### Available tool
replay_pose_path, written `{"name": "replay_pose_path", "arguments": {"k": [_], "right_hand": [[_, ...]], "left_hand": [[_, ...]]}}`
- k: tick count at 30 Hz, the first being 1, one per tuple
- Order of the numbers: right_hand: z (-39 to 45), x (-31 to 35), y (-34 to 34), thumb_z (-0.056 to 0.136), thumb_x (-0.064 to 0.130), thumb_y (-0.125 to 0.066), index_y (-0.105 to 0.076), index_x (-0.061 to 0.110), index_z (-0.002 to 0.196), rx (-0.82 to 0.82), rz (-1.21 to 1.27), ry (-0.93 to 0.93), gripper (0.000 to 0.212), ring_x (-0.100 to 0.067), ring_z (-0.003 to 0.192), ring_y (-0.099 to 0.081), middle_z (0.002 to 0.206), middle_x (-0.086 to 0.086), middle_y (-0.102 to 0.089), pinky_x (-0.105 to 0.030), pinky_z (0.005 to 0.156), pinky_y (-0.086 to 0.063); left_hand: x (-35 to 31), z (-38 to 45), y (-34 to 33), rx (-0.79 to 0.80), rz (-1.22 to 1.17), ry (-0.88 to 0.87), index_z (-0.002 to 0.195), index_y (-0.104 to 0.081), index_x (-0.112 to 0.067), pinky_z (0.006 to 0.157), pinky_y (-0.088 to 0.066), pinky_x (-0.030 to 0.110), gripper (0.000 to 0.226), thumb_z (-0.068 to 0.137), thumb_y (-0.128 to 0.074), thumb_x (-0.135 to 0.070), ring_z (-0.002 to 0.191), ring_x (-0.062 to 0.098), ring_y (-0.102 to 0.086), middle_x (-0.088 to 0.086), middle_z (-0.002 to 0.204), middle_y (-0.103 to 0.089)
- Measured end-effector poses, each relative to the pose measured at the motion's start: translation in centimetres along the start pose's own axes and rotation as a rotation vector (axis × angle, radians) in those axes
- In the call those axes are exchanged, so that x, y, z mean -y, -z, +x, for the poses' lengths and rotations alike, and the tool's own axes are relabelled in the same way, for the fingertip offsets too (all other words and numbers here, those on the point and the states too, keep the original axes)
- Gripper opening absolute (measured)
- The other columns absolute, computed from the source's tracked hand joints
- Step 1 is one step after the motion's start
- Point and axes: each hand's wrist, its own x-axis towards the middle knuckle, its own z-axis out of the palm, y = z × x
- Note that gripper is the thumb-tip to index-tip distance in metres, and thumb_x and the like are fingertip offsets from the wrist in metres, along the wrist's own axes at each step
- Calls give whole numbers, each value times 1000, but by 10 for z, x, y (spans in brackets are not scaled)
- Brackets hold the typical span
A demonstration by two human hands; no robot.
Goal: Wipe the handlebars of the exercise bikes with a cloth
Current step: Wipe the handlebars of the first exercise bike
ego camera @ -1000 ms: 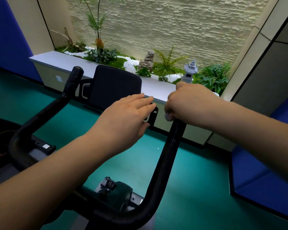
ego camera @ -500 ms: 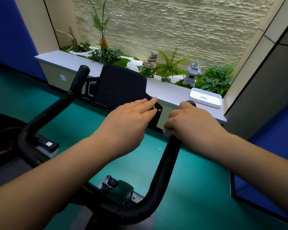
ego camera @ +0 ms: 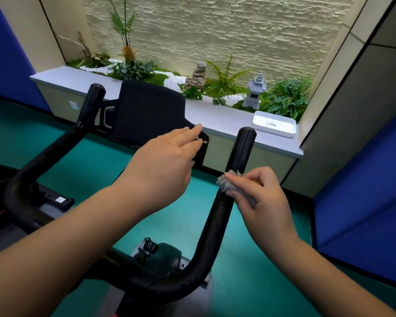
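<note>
1. Head view: the right hand (ego camera: 263, 197) pinches a grey cloth (ego camera: 232, 183) against the right handlebar (ego camera: 224, 216), below its tip.
2. The left hand (ego camera: 165, 165), fingers straight, rests on the console (ego camera: 151, 110).
3. Wiping appears under way; the next stroke likely runs down toward the bend.

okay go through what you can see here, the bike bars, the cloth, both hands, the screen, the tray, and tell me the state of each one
right handlebar: upright, top end bare, cloth against its middle
left handlebar: bare, untouched
grey cloth: bunched, pressed on the right handlebar
right hand: pinches the cloth
left hand: fingers straight, fingertips at the console's corner
console: facing away, screen hidden
white tray: flat on the ledge, small bits inside
</note>
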Motion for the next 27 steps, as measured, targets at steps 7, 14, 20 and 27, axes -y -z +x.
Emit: {"name": "replay_pose_path", "arguments": {"k": [7,14,20,27], "right_hand": [[10,7,1,83,17,-71,-70,19,114,24,14,-78,31,-7,83,-44,91,2,-46,-19,75,-42],[2,17,3,82,19,-73,-72,21,111,62,-7,-86,29,-7,83,-45,90,5,-46,-24,75,-45],[-9,26,2,83,21,-72,-71,23,112,49,26,-160,29,-4,82,-45,89,5,-46,-12,74,-41],[6,23,1,83,22,-71,-72,22,110,47,-45,-233,27,-2,78,-40,87,5,-43,-3,72,-33]], "left_hand": [[-5,-3,4,18,-58,15,130,-56,-4,100,-42,36,48,84,-66,-12,122,28,-54,10,143,-48],[-10,-11,4,82,-90,-18,147,-33,-13,107,-36,35,65,89,-61,-20,134,21,-40,2,152,-36],[-7,-17,7,138,-98,-55,145,-38,-18,104,-39,38,60,89,-61,-22,135,23,-39,1,156,-26],[-3,-18,4,165,-117,-55,149,-29,-26,108,-34,38,61,93,-54,-29,140,21,-29,-2,158,-19]]}}
